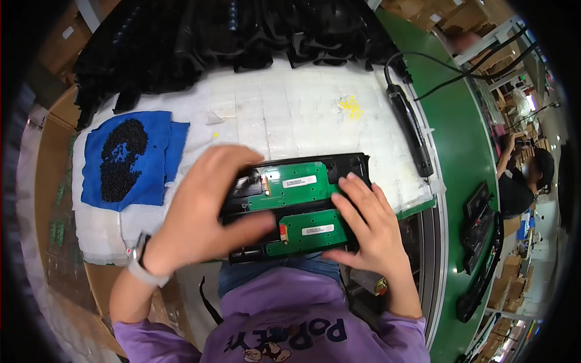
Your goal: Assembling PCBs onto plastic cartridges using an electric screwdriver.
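Two black plastic housings lie side by side at the near edge of the padded table. The far housing (351,162) carries a green circuit board (311,196) with a white label, and the near housing (245,254) holds another labelled green board (296,245). Over their left ends hovers my left hand (209,209), blurred, thumb and fingers apart; whether it touches them I cannot tell. My right hand (372,230) rests its outstretched fingers on the right ends of both housings, thumb at the near one's edge.
Many small black screws (130,145) are heaped on a blue cloth (94,163) at the left. A corded black electric screwdriver (410,130) lies at the right. Black plastic parts (242,36) crowd the far side. Beyond a green surface (451,121), another person (523,181) sits at the right.
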Motion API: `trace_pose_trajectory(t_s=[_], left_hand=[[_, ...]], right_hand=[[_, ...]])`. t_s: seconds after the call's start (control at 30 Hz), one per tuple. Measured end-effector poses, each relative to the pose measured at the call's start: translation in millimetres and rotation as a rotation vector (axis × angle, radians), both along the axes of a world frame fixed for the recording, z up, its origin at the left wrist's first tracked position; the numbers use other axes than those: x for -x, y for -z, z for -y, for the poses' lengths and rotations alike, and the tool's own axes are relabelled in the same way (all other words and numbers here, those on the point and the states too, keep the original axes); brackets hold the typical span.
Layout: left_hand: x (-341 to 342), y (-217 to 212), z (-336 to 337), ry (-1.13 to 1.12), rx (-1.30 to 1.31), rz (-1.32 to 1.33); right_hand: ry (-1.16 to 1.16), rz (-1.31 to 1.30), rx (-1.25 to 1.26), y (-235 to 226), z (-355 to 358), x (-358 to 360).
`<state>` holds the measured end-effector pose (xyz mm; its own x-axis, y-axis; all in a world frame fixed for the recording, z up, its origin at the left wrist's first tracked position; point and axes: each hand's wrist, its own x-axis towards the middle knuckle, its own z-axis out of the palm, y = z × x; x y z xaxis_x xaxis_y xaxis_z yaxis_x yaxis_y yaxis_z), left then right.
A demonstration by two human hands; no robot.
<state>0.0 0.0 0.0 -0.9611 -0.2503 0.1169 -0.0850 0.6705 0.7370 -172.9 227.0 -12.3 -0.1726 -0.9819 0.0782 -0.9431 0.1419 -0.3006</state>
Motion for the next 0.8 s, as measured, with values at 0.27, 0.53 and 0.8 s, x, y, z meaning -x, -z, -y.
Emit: trace_pose_trajectory(t_s=[0.27, 0.53, 0.8], left_hand=[[7.6, 15.7, -29.8, 0.102, 0.579, 0.213], [27.4, 29.1, 3.0, 0.038, 0.672, 0.056], [-19.5, 13.2, 58.2, -0.643, 0.846, -0.316]], right_hand=[[-0.045, -0.04, 0.071, 12.9, 36.4, 19.6], [-0.081, -0.116, 0.182, 13.5, 71.9, 44.0], [0.091, -0.087, 0.376, 1.5, 48.2, 64.9]])
